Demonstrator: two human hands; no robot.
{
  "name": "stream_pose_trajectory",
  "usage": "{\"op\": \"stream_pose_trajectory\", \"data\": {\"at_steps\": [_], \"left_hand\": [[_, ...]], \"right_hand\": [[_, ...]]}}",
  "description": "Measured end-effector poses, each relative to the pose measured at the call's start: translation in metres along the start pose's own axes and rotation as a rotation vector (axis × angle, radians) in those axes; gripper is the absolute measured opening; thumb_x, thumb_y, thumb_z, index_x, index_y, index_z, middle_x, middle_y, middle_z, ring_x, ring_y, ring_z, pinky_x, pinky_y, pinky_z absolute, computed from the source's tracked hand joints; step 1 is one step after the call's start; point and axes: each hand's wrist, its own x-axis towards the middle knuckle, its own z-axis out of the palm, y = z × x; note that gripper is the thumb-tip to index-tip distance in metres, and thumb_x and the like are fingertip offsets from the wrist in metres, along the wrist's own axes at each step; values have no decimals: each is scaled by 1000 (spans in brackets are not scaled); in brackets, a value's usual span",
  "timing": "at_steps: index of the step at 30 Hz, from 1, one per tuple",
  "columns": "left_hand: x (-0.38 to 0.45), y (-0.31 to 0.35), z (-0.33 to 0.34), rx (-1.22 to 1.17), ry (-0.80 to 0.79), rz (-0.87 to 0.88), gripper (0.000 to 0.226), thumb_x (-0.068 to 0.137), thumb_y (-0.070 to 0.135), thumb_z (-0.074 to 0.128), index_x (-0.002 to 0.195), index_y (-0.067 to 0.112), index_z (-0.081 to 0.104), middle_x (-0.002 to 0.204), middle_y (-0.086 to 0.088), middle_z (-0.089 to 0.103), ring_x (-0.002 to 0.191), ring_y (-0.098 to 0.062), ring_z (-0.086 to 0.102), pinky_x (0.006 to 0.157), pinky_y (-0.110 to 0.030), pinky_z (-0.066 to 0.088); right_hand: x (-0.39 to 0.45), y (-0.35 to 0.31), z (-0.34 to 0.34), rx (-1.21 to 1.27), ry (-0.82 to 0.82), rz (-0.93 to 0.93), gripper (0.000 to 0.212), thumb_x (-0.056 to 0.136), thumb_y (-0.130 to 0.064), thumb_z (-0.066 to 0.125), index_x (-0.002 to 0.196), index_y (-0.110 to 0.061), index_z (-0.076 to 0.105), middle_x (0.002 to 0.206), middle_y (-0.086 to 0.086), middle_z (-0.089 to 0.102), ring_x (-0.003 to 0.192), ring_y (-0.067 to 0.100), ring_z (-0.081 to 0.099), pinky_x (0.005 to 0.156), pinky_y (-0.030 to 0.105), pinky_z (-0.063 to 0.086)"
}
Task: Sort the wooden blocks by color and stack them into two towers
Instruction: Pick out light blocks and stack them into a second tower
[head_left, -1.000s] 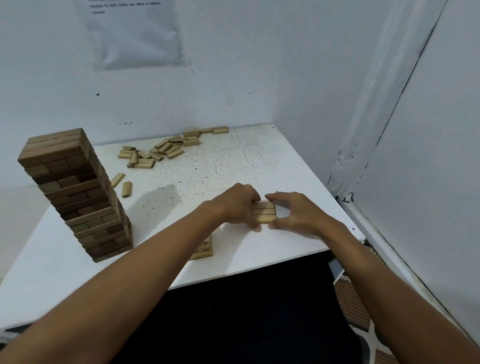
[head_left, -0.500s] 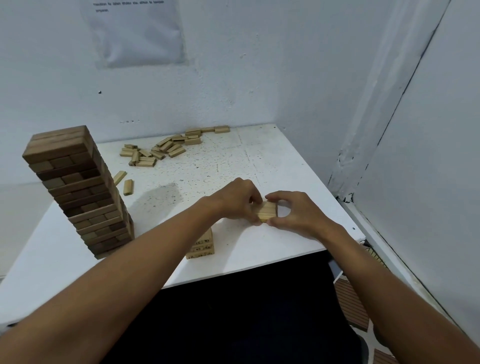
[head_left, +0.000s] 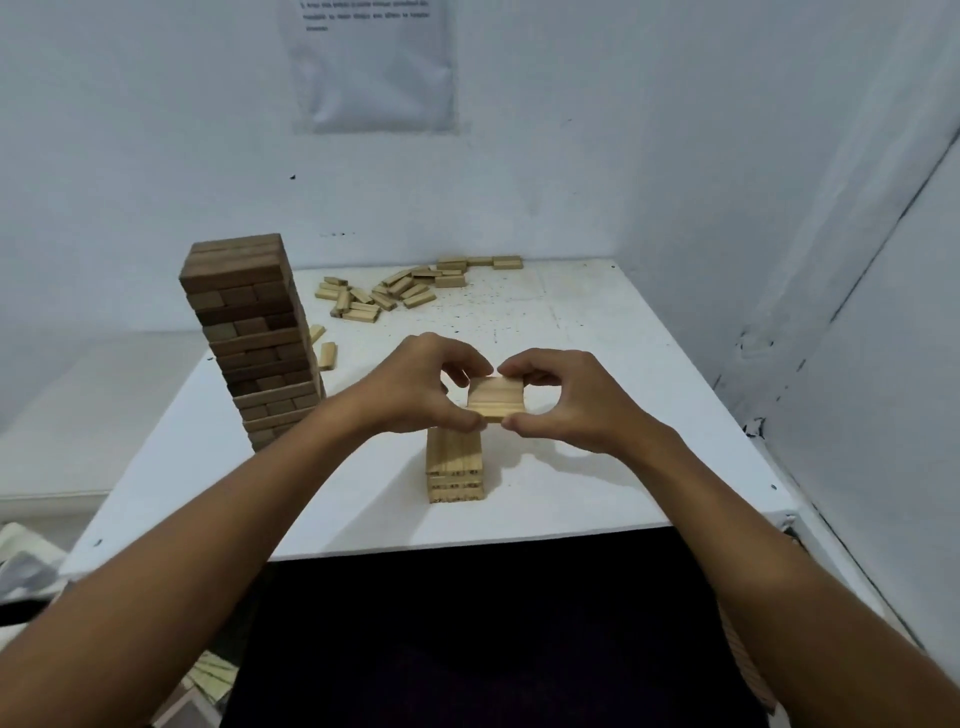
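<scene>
A: Holding a flat set of light blocks (head_left: 496, 404) between both hands, above the table (head_left: 597, 364). Left hand (head_left: 426, 384) pinches its left edge, right hand (head_left: 558, 397) its right edge, thumbs low, fingers curled over the top.

B: How many in the set?

A: Cannot tell; grooves suggest several side by side.

B: Where relative to the light tower?

A: Light tower (head_left: 455, 465) sits just at 6 o'clock of the set, slightly left, a few layers high. Set is raised, not touching it.

B: Dark tower?

A: Dark tower (head_left: 252, 338) at 9 o'clock of the hands, tall, upright, well apart from the light tower.

B: Loose stock?

A: Light pile (head_left: 395, 293) at 12 o'clock near the wall; two strays (head_left: 326, 355) just beside the dark tower's right side.
</scene>
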Motion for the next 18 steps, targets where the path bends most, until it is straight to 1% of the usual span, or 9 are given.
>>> {"op": "stream_pose_trajectory", "data": {"at_steps": [2, 5, 8, 11, 15, 18], "left_hand": [[-15, -10, -1, -60, 21, -33, 58, 55, 30, 78, 111, 18, 68, 99, 12, 68, 93, -2, 61, 75, -25, 53], [-32, -22, 3, -120, 40, -55, 59, 55, 29, 78, 112, 20, 66, 98, 11, 68, 92, 0, 60, 73, -15, 48], [-42, -31, 8, -174, 56, -69, 60, 55, 30, 80, 113, 22, 64, 98, 12, 67, 93, 1, 60, 72, -10, 46], [-47, -38, 15, -207, 69, -81, 60, 54, 33, 80, 112, 24, 65, 100, 12, 68, 96, 0, 60, 76, -13, 47], [-52, -42, 21, -251, 83, -96, 68, 49, 46, 75, 112, 24, 66, 101, 13, 68, 99, 0, 61, 81, -18, 49], [-53, -44, 22, -271, 89, -102, 66, 48, 47, 75, 110, 26, 66, 102, 13, 69, 100, 0, 61, 83, -21, 50]], "right_hand": [[2, -5, 12, 12, -39, -2, 47, 67, -14, 83, 111, -16, 68, 102, -9, 68, 97, 1, 61, 89, 16, 48], [2, -8, 26, 32, -76, 9, 47, 64, -22, 80, 109, -21, 67, 103, -13, 67, 100, 0, 60, 90, 20, 48], [0, -9, 35, 41, -100, 22, 47, 67, -15, 83, 110, -24, 65, 104, -14, 66, 101, -3, 58, 91, 23, 48], [-1, -8, 40, 42, -113, 34, 48, 68, -12, 83, 111, -23, 64, 105, -13, 65, 101, -3, 57, 91, 24, 48], [-2, -5, 44, 39, -127, 44, 48, 68, -12, 82, 111, -23, 64, 107, -10, 66, 103, -1, 57, 91, 25, 48], [-2, -4, 45, 36, -133, 49, 49, 67, -15, 81, 112, -23, 64, 108, -9, 66, 104, 0, 58, 91, 26, 48]]}}
